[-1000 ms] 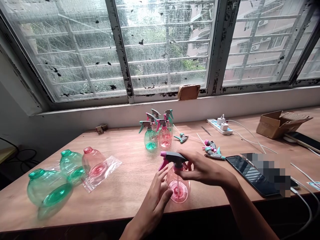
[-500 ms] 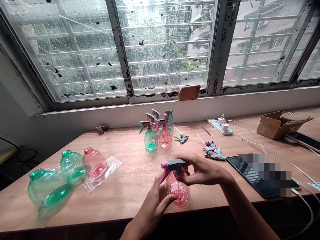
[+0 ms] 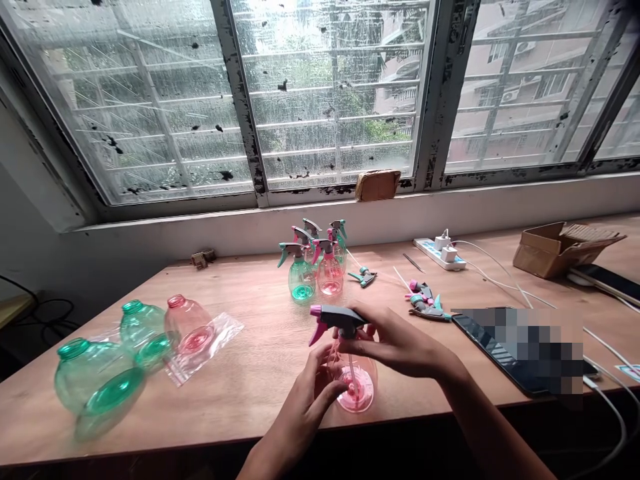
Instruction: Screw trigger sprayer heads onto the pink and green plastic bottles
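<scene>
A clear pink spray bottle [image 3: 364, 383] stands upright near the table's front edge. On its neck sits a grey and pink trigger sprayer head [image 3: 343, 317], its nozzle toward the left and its thin tube running down inside. My right hand [image 3: 395, 340] is closed round the back of the sprayer head and its collar. My left hand [image 3: 313, 393] grips the bottle's left side, thumb in front and fingers partly hidden behind. Whether the collar is fully tight cannot be seen.
Two green bottles [image 3: 100, 380] and a pink bottle [image 3: 187, 323] without heads stand left, by a plastic bag [image 3: 220, 340]. Several finished spray bottles [image 3: 303, 277] are at the back. Loose sprayer heads [image 3: 427, 300], a phone [image 3: 505, 353], a power strip [image 3: 440, 253] and a cardboard box [image 3: 560, 250] lie right.
The sprayer head has turned and shifted slightly left and up, with its nozzle swung farther left. My right hand has moved with it, while my left hand stays on the bottle.
</scene>
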Demonstrator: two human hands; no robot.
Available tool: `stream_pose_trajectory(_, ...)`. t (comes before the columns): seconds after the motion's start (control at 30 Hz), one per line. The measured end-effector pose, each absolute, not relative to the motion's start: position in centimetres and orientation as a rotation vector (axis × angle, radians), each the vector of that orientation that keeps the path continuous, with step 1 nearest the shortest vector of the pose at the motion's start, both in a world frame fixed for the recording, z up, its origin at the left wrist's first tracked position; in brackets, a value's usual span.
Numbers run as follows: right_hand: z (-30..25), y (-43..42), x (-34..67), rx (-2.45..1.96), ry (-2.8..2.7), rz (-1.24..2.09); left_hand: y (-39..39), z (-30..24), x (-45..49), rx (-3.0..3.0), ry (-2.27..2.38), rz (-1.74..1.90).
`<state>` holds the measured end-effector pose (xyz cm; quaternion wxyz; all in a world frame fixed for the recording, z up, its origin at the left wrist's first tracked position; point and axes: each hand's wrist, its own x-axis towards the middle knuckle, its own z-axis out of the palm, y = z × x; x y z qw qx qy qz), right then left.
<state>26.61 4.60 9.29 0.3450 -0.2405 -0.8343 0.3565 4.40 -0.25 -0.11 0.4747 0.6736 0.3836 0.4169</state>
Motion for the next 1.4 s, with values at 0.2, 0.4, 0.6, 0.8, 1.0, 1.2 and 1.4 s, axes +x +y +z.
stream_pose_trajectory(0.2, 9.2, 3.9, 25.4, -0.848, -2.119, 0.763, -0.5, 0.1, 4.3, 1.684, 0.945, 1.010)
stream_pose_trajectory(0.4, 9.7, 4.3, 25.9, -0.567, -2.255, 0.908, -1.2, 0.2, 4.3, 1.864, 1.107, 0.953)
stream_pose_trajectory(0.6, 9.0, 5.7, 27.0, -0.440, -2.245, 1.206, -0.9, 0.1, 4.1, 1.782, 1.003, 0.922)
stream_pose_trajectory(0.8, 8.3, 5.9, 26.2, -0.428, -2.162, 1.261, -0.2, 0.2, 4.5, 1.751, 0.891, 0.980)
stream_pose_trajectory(1.0, 8.7, 4.6, 25.0, -0.579, -2.126, 1.047, 0.4, -0.4, 4.6, 1.710, 0.913, 1.093)
stream_pose_trajectory(1.2, 8.5, 3.8, 23.4, -0.736, -2.047, 0.842, 1.0, -1.4, 4.6, 1.607, 0.978, 1.220)
stream_pose_trajectory(1.4, 7.9, 3.7, 22.1, -0.868, -1.976, 0.713, 1.3, -1.6, 4.7, 1.606, 1.055, 1.285)
